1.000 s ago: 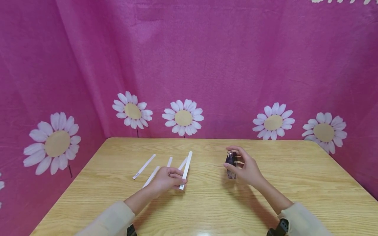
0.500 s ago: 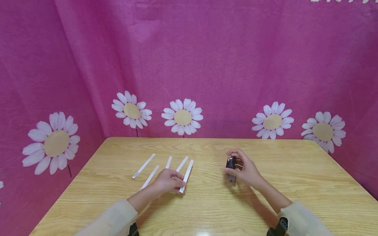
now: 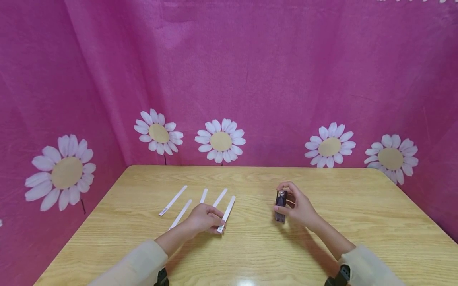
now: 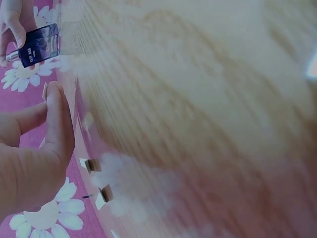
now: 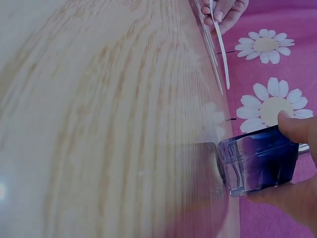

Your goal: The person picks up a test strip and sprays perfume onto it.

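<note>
My left hand (image 3: 202, 218) pinches a white paper test strip (image 3: 229, 208) near its printed end; the blank end points away from me. In the left wrist view that strip (image 4: 45, 92) shows only as a small edge at the fingertips. To the right, my right hand (image 3: 303, 208) grips a dark blue perfume bottle (image 3: 280, 202) between thumb and fingers. A forefinger lies by the silver spray top (image 3: 281, 193). The right wrist view shows the bottle's thick clear glass base (image 5: 230, 166) right at the tabletop, the body tinted blue to purple.
Several more white strips lie slanted on the wooden table (image 3: 257, 246) around my left hand, among them one labelled strip (image 3: 173, 200) at the far left and a strip (image 3: 220, 197) just beyond the hand. A pink curtain (image 3: 272, 79) with daisies stands behind the table.
My left hand has lowered the strip toward the table and slightly right, uncovering more of the strip behind it. My right hand has brought the perfume bottle a little lower and nearer.
</note>
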Demonstrator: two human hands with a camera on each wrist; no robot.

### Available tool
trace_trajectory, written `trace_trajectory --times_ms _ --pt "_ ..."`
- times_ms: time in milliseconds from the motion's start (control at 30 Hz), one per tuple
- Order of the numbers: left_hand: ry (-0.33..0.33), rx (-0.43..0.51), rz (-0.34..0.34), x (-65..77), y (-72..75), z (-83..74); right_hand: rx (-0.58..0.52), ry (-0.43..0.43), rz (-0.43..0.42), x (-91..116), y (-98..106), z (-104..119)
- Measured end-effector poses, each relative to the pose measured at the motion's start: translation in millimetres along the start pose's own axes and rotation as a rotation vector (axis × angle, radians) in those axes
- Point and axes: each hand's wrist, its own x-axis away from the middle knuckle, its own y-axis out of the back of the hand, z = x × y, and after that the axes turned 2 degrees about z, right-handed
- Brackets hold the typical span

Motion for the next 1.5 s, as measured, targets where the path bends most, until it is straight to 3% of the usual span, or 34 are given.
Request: trace_trajectory --times_ms 300,500,967,1267,1500 --pt "-0.015 -0.01 0.008 -1.1 3.1 -0.6 0.008 -0.041 -0.024 5 7 3" --pt "-0.005 -0.03 -0.029 -1.4 -1.3 -0.6 0.023 -0.014 -0.002 9 10 -1" --pt "-0.024 -0.041 -0.032 -4.9 -9.5 5.8 0.053 0.009 0.04 11 17 -4" --pt "-0.111 -0.161 -0.052 -5.4 -9.5 7.5 0.028 0.023 0.083 11 23 -5" --pt "-0.244 -0.38 -0.054 -3.7 -8.4 7.4 0.026 0.015 0.109 11 26 -9"
